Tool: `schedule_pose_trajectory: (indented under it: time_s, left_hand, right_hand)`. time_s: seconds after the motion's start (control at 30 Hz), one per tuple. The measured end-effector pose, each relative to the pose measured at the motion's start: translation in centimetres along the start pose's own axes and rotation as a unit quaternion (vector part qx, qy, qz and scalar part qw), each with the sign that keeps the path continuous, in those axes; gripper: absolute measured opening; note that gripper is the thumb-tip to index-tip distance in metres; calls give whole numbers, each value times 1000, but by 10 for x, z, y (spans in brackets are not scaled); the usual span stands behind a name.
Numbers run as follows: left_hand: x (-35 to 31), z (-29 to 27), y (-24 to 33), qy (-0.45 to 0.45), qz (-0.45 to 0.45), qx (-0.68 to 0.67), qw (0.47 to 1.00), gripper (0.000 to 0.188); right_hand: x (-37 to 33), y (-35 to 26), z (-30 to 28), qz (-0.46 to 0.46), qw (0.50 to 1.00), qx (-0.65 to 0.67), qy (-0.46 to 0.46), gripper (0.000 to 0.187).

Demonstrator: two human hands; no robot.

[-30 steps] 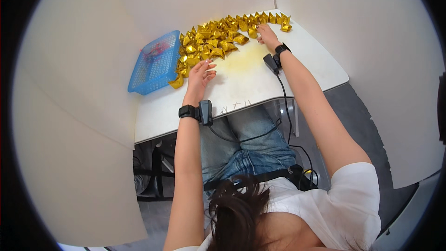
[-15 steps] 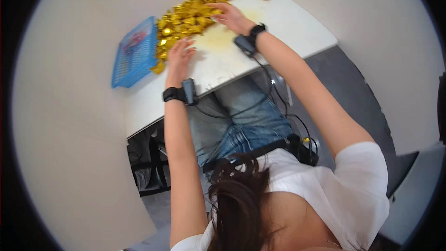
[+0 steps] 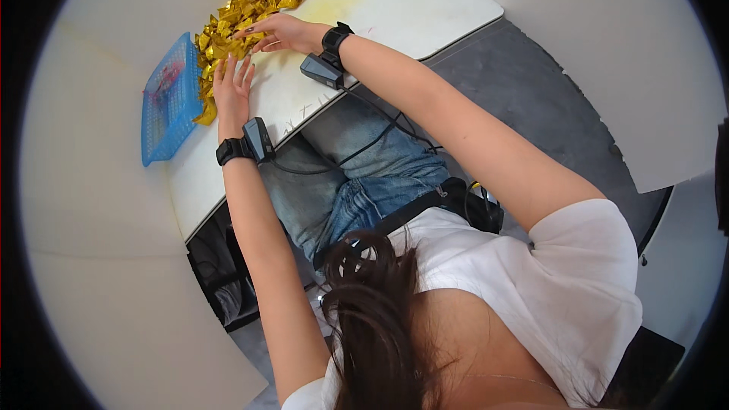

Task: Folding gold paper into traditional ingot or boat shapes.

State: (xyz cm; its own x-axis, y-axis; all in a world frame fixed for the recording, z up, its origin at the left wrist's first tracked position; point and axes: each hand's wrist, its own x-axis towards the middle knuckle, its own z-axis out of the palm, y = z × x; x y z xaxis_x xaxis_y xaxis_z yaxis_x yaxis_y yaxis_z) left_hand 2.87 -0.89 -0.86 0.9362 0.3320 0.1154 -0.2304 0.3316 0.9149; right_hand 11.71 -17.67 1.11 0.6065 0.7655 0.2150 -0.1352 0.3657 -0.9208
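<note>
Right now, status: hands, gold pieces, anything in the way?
Left hand flat, open, at the gold pieces. Right hand open, fingertips on them. Blue basket beside the pile. Nothing blocking.

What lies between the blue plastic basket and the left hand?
In the head view, gold foil-wrapped pieces lie between the blue plastic basket and the left hand.

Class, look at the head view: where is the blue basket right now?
The blue basket lies at the left end of the white table, just left of the gold folded pieces and the left hand.

Crinkled gold foil pieces [image 3: 250, 7] lie heaped across the white table [image 3: 395, 7].
</note>
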Motion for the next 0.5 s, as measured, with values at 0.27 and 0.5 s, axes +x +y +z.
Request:
schedule_pose_trajectory:
  time_s: [0.27, 0.5]
  left_hand:
    - [5, -3, 1, 24, 58, -19, 998, 47]
    - [-2, 5, 2, 5, 52, 45, 998, 43]
  right_hand:
    - [6, 2, -4, 12, 1000, 3, -7, 32]
    - [12, 11, -11, 30, 998, -47, -27, 33]
